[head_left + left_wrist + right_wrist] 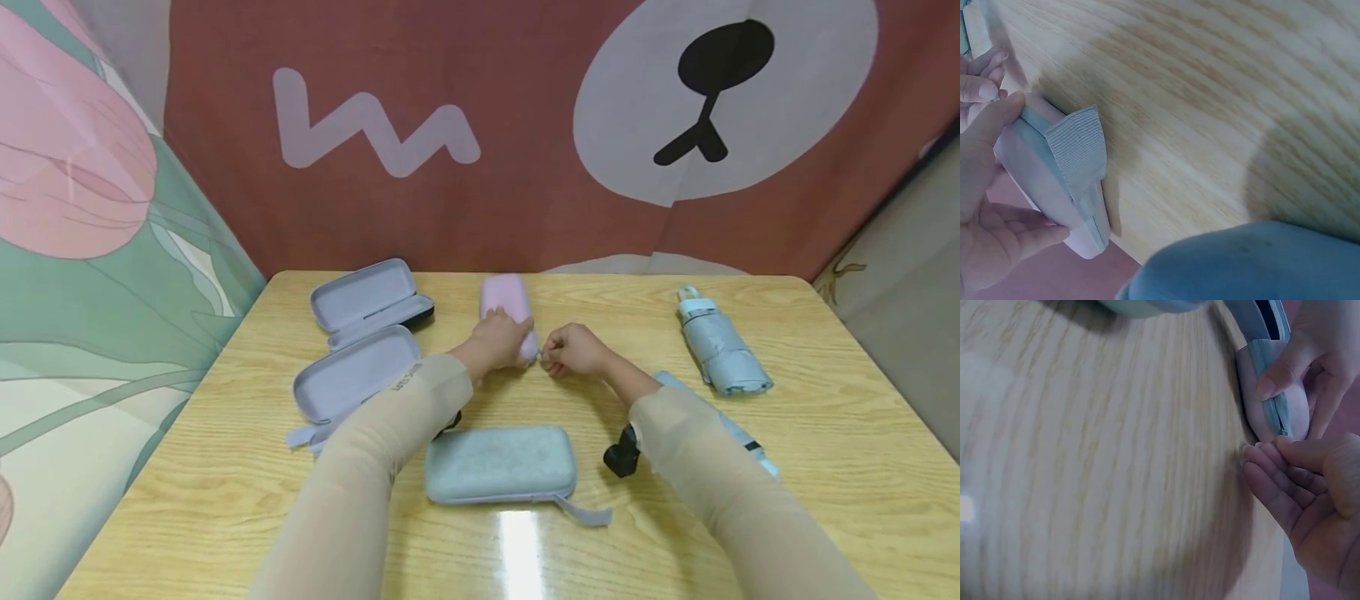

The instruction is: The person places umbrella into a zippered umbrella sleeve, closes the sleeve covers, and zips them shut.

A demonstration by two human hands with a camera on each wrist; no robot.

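A pink zippered case (pixel 504 290) stands near the far edge of the table. My left hand (pixel 498 337) grips it from above; in the left wrist view the thumb (pixel 1011 105) presses along its blue-green zipper band and the other fingers lie on the opposite side. A ribbed grey tab (pixel 1082 147) sticks out from the case's side. At the case's near end, my right hand (pixel 573 350) pinches the small zipper pull (pixel 1283 432) between thumb and forefinger. The pull itself is mostly hidden by the fingertips.
Two opened grey-lilac cases (pixel 356 375) lie at the left. A closed grey-green case (pixel 501 462) with a strap is in front, between my forearms. On the right are a folded light-blue umbrella (pixel 723 350) and a flat blue item (pixel 738 433), partly under my right sleeve.
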